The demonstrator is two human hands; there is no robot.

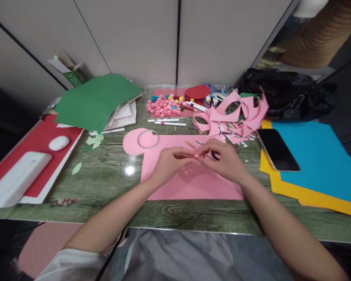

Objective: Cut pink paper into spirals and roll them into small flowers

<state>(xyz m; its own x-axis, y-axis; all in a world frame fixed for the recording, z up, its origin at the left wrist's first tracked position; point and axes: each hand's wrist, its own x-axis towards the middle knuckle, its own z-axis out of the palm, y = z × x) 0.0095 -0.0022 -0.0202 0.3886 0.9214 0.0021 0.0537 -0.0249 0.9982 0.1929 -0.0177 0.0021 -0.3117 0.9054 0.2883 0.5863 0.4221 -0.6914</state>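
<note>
Pinching a small pink piece (196, 156) between them, the fingertips of the left hand (172, 163) and right hand (224, 159) meet above a pink sheet (178, 189) — beyond the fingers, many pink buds (163, 105) look finished; this one seems unfinished, the sheet below largely uncut.

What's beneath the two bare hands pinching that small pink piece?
Below lies a flat pink paper sheet. A black-handled metal tool shows partly behind the right hand. What the left hand, right hand and small pink piece cover cannot be seen.
</note>
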